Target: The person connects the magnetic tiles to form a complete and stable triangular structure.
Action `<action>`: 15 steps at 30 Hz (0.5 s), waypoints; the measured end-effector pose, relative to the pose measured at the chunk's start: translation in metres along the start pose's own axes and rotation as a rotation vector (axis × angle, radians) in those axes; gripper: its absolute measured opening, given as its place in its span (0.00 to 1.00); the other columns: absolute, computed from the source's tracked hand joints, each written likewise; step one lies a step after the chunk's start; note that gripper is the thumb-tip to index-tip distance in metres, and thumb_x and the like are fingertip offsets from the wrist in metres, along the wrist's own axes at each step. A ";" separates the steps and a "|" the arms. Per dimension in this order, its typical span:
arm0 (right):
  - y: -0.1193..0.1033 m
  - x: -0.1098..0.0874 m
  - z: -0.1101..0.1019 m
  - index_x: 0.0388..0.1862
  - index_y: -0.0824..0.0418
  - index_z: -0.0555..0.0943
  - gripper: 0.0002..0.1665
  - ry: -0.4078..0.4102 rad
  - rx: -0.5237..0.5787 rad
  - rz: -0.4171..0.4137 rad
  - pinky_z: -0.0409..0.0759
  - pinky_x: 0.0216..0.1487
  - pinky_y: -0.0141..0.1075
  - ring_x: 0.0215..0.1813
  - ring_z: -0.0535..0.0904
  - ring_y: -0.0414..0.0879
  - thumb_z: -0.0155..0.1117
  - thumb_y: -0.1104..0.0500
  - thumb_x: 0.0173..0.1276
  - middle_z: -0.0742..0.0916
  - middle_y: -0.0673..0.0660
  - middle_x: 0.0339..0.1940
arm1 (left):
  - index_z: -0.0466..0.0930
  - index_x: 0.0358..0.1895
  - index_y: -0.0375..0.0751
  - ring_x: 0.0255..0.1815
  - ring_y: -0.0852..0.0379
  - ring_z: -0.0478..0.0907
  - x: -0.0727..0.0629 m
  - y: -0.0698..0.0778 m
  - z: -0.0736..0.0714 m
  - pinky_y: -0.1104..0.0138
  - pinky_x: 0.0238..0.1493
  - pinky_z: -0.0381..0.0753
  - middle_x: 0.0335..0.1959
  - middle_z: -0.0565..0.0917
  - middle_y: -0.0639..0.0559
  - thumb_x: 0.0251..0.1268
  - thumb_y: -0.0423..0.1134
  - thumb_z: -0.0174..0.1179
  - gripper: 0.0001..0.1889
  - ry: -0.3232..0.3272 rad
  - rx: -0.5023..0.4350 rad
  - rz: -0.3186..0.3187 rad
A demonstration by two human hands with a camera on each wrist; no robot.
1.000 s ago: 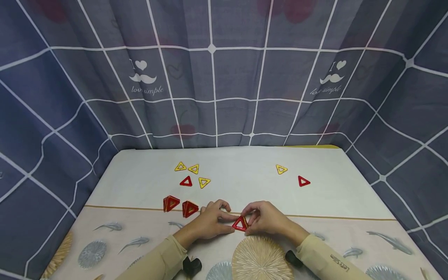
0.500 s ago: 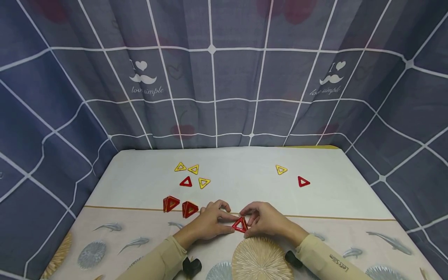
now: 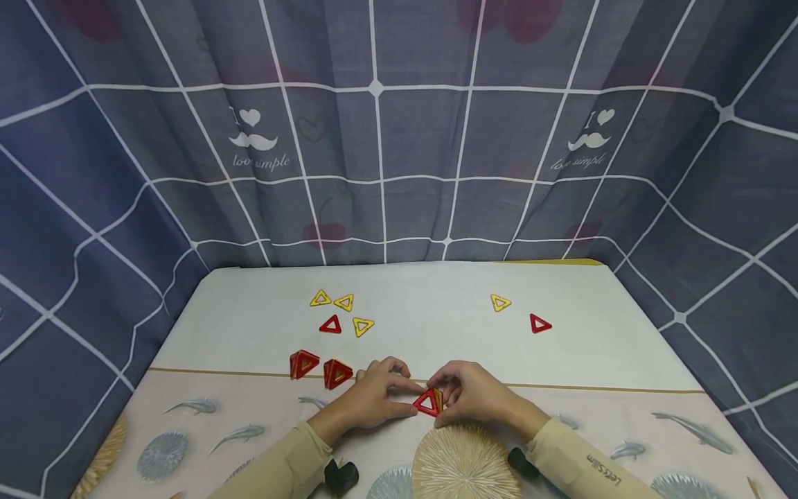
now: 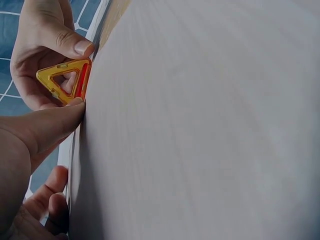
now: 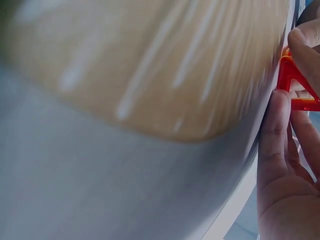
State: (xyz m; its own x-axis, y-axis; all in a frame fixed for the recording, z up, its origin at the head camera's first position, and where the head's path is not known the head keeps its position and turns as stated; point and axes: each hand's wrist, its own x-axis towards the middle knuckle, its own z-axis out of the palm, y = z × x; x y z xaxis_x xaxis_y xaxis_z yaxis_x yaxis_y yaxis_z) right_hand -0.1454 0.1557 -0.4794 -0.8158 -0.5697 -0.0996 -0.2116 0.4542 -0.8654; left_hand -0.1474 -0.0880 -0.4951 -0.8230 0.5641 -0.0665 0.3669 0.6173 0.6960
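Near the front middle, in the head view, a small hollow pyramid of triangular magnetic tiles rests on the cloth, a red tile (image 3: 427,412) facing the camera. Its yellow tile (image 4: 65,65) shows in the left wrist view, a red one beside it. From the left, my left hand (image 3: 373,395) holds it at the corners between thumb and forefinger. My right hand (image 3: 476,391) pinches the opposite side with thumb and fingertips, which partly hide that face. The right wrist view shows the red frame (image 5: 285,73) between fingers of both hands.
Two assembled red pyramids, one farther left (image 3: 296,365) and one nearer (image 3: 329,375), stand beside my left hand. Flat behind them lie a red tile (image 3: 330,329) and several yellow tiles (image 3: 321,303). Another yellow tile (image 3: 494,302) and red tile (image 3: 535,324) lie back right.
The pyramid between my hands has turned slightly, and more of its yellow right face shows. My right fingers have shifted a little on it; the left hand and the loose tiles stay put.
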 end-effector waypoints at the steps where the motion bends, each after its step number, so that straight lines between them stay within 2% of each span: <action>1: 0.000 0.000 0.000 0.48 0.65 0.84 0.30 0.002 -0.009 -0.002 0.82 0.33 0.32 0.32 0.81 0.43 0.87 0.65 0.43 0.84 0.51 0.32 | 0.90 0.49 0.61 0.53 0.55 0.65 0.000 0.000 0.000 0.54 0.46 0.57 0.50 0.71 0.63 0.58 0.50 0.73 0.14 -0.001 -0.002 0.003; 9: 0.002 -0.001 0.001 0.46 0.63 0.85 0.28 0.013 -0.038 -0.026 0.82 0.34 0.32 0.33 0.81 0.42 0.86 0.63 0.46 0.83 0.49 0.32 | 0.90 0.48 0.62 0.51 0.55 0.66 0.001 0.000 0.000 0.55 0.45 0.57 0.50 0.72 0.62 0.58 0.50 0.74 0.14 0.011 0.009 0.029; 15: 0.001 -0.001 0.001 0.44 0.63 0.85 0.26 0.019 -0.050 -0.031 0.82 0.34 0.32 0.32 0.80 0.41 0.87 0.63 0.45 0.83 0.50 0.31 | 0.90 0.47 0.61 0.50 0.55 0.66 0.001 0.002 -0.001 0.55 0.44 0.57 0.49 0.72 0.61 0.58 0.48 0.74 0.13 0.014 0.015 0.026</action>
State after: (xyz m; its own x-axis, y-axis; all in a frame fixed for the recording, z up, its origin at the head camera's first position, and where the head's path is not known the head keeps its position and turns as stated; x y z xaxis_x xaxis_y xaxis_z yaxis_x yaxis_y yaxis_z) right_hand -0.1441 0.1558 -0.4805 -0.8187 -0.5707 -0.0636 -0.2626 0.4705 -0.8424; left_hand -0.1481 -0.0866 -0.4929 -0.8191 0.5724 -0.0389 0.3945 0.6112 0.6862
